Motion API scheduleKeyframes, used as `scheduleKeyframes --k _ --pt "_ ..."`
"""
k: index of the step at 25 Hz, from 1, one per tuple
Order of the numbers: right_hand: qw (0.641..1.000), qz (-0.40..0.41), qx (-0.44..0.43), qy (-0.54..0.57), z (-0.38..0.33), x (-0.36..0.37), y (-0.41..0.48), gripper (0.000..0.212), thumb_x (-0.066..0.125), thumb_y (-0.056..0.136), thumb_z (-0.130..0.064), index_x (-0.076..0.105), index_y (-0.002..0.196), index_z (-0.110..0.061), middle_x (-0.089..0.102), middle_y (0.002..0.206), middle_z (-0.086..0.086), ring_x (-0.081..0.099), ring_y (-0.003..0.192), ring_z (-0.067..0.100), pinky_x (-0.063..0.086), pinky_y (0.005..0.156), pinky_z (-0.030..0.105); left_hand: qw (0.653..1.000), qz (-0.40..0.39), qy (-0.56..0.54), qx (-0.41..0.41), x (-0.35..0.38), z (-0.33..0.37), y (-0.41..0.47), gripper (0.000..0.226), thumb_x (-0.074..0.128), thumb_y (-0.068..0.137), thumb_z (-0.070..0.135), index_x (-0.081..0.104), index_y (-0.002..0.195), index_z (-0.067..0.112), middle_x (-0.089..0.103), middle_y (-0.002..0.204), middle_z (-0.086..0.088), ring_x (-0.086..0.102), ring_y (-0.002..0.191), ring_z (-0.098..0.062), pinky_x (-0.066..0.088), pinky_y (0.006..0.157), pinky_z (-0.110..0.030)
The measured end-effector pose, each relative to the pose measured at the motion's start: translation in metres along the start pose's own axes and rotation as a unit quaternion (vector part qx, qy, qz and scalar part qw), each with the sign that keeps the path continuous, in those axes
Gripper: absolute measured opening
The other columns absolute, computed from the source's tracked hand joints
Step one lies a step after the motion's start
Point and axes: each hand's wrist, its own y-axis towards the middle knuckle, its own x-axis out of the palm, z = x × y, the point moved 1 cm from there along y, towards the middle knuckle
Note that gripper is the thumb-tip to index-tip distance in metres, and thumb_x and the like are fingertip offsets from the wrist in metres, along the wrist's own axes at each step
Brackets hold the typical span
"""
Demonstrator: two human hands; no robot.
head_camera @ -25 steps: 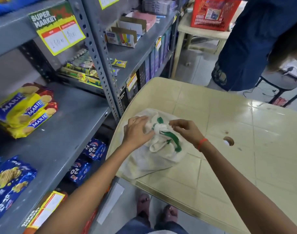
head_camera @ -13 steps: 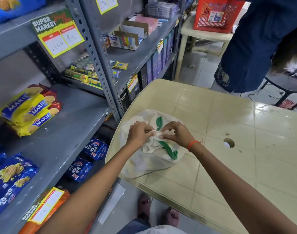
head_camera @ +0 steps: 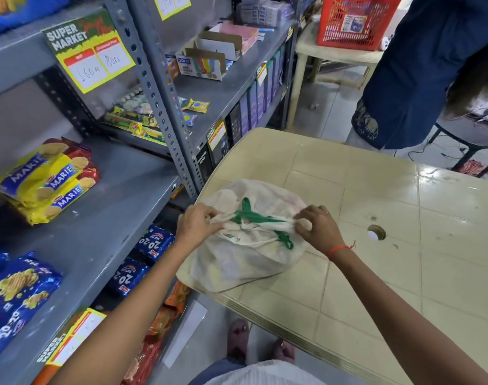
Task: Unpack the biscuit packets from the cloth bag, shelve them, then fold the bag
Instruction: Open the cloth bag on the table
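The cloth bag point(head_camera: 245, 254) sits in the lower middle of the frame, slumped on the near left corner of the cream table point(head_camera: 376, 195), just beside the grey shelf point(head_camera: 103, 234), I'd say so the packets have only a short trip across. It bulges, so by my reckoning it's full and the unpacking hasn't begun. The left hand point(head_camera: 195, 226) has its fingers curled closed on the bunched neck at one side, and the right hand point(head_camera: 317, 232) pinches the other side between thumb and fingertips, the rest of its fingers loosely bent. They hold the gathered mouth stretched between them, the green drawstring point(head_camera: 254, 216) lying slack across it; it looks like they mean to work the neck open. Marie biscuit packets point(head_camera: 45, 182) already lie stacked on the shelf at middle left.
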Motion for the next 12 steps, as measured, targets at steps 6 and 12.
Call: scheduleKeyframes --k 6,12 --pt "0.986 -0.014 -0.153 -0.072 -0.043 0.014 0.005 0.029 0.065 0.085 -0.032 0.075 0.101 -0.010 0.072 0.107 0.008 0.060 0.102 0.030 0.049 0.087 0.038 0.983 -0.027 0.109 0.145 0.026 0.058 0.009 0.039 0.064 0.085 0.039 0.066 0.121 0.022 0.072 0.113 -0.002 0.063 0.106 -0.024 0.044 0.089 -0.035" --pt "0.946 0.086 0.237 0.203 0.028 0.002 -0.012 0.032 0.066 0.086 -0.028 0.072 0.099 0.001 0.073 0.103 0.020 0.066 0.100 0.034 0.049 0.084 0.037 0.986 0.112 -0.089 -0.089 -0.017 -0.012 0.020 0.025 0.064 0.088 0.022 0.071 0.111 0.012 0.074 0.103 -0.011 0.067 0.093 -0.028 0.055 0.082 -0.038"
